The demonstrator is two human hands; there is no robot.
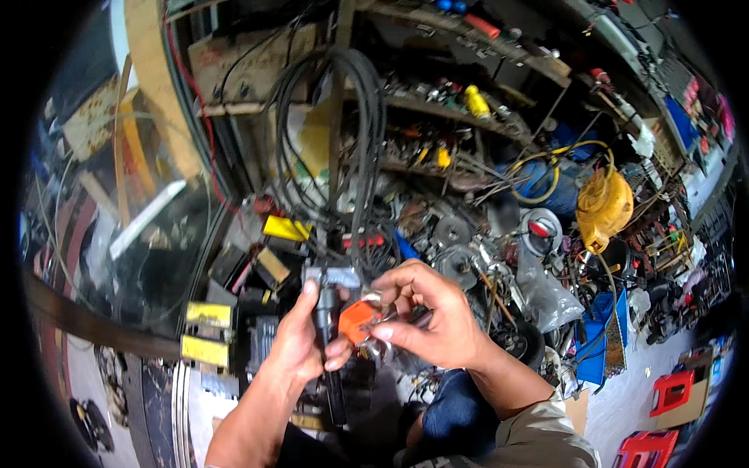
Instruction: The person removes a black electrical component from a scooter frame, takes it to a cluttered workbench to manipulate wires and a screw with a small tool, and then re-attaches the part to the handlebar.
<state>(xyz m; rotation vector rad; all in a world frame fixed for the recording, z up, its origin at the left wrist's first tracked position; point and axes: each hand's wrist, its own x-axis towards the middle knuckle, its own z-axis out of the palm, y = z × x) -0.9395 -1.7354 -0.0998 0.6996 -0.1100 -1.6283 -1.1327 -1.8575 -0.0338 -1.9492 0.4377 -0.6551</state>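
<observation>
My left hand (300,335) grips a long black cylindrical part (334,394) held upright, with a flat grey head (339,276) at its top and a narrow stem reaching down below my fingers. My right hand (425,316) is closed on a small orange piece (357,320) with shiny bits around it, thumb against its lower side, just right of the cylinder. Part of the orange piece and whatever lies under my curled fingers are hidden. Behind my hands hang thick loops of black cable (370,140).
Cluttered wooden shelves (413,105) rise behind. Piled metal parts (452,230), a yellow hanging tool (605,207) and blue bins (593,339) fill the right. Dark glass (156,257) and yellow-topped boxes (207,316) stand left. Red crates (671,390) sit lower right.
</observation>
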